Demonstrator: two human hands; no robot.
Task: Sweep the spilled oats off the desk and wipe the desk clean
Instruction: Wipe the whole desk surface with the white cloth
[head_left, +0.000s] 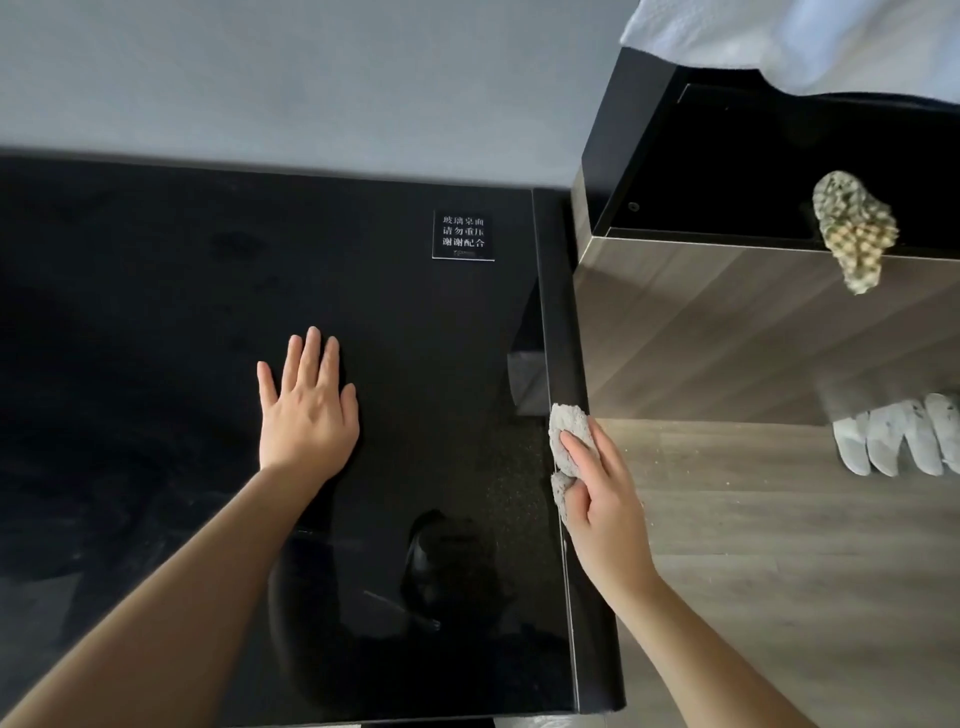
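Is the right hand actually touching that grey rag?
Touching. The head view shows the right hand with its fingers curled over the grey rag, gripping it at the desk's right edge.

Sign: you have one small black card (463, 235) with white print, lying flat on the far right part of the glossy black tabletop (156, 312).
Top line: you can read 玻璃桌面.
Middle line: you can read 请勿重压.
Bottom line: you can read 谢谢配合.
Small print: under those three lines you see a fainter strip, too small for you to read.
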